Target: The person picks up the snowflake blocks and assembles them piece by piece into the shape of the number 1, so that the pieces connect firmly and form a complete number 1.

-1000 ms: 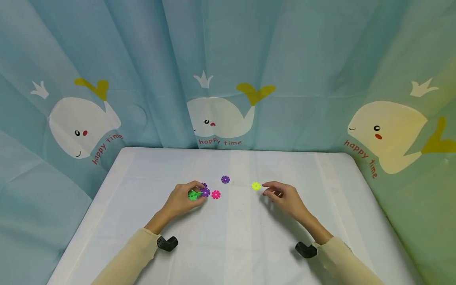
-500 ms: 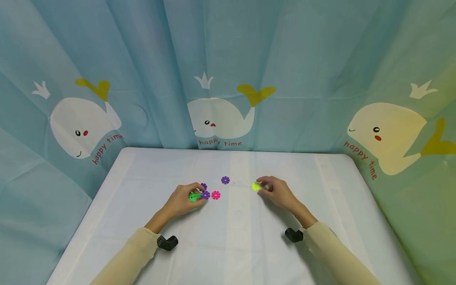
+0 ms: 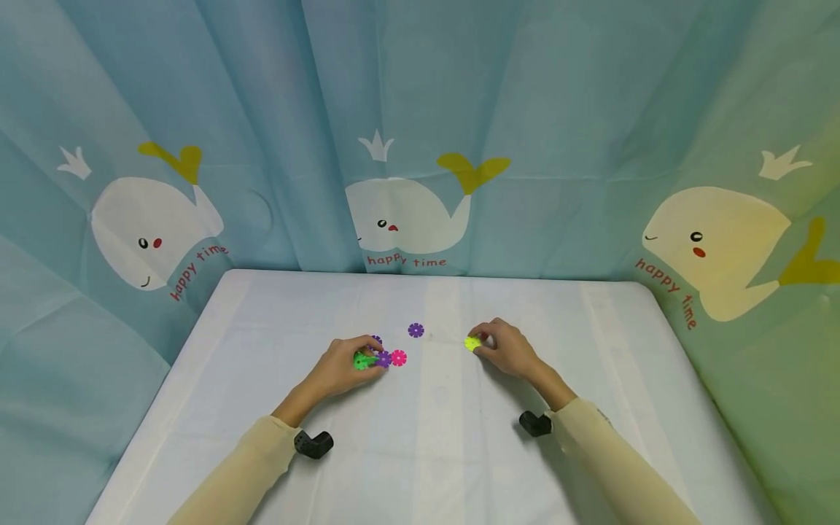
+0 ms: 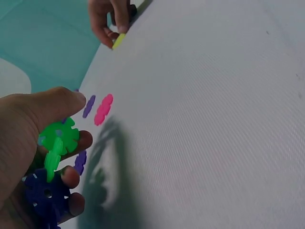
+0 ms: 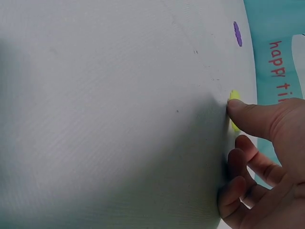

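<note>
My left hand holds a small cluster of joined snowflake discs, green and dark blue-purple, between thumb and curled fingers. A pink snowflake disc lies just right of that hand's fingertips, overlapped by the purple edge of the cluster in the head view. Farther right, my right hand pinches a yellow snowflake disc at its right edge with thumb and forefinger. The right wrist view shows the thumb laid over this yellow disc, with the other fingers curled below.
One purple disc lies on the white-covered table behind the pink one. Another purple disc shows partly behind the left fingers. A blue curtain with whale prints hangs along the table's back and sides.
My right hand has moved left and taken the yellow disc between thumb and forefinger. The left hand has shifted slightly right with its cluster, closer to the pink disc.
</note>
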A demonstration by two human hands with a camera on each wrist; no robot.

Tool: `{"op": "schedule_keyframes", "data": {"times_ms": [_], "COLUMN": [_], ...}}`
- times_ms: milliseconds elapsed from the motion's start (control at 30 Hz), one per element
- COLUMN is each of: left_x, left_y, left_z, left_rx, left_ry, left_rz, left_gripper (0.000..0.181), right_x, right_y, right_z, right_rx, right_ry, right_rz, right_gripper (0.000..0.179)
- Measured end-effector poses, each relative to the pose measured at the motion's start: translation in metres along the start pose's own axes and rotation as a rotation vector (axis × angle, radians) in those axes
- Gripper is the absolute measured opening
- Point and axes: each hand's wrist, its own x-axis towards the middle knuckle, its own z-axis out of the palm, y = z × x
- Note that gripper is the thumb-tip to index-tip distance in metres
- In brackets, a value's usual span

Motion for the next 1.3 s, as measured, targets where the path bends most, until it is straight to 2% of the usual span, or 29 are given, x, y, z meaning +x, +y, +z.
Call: {"op": "schedule_keyframes", "data": {"times_ms": [300, 567, 800, 1100, 1300], "left_x": [0.003, 0.007, 0.011, 0.019, 0.023], "left_y": [0.006, 0.008, 0.012, 0.020, 0.025], "left_z": [0.002, 0.002, 0.003, 0.005, 0.005], "left_rx": [0.002, 0.007, -0.013, -0.025, -0.025], "left_ry": [0.020, 0.014, 0.001, -0.027, -0.034], "left_rz": [0.022, 0.021, 0.060, 0.070, 0.055], "left_gripper": [0.030, 0.031, 0.029, 0.029, 0.030], "right_x": [-0.001, -0.004, -0.006, -0.014, -0.019], "right_y": [0.001, -0.001, 0.000, -0.004, -0.015], "right_z": [0.004, 0.004, 0.002, -0.011, -0.021], "right_rx": [0.019, 0.049, 0.046, 0.120, 0.178], "right_ry": [0.038, 0.047, 0.051, 0.122, 0.131], "right_rz": [-0.024, -0.002, -0.013, -0.033, -0.057], "right_gripper": [0.025, 0.026, 0.026, 0.027, 0.029]}}
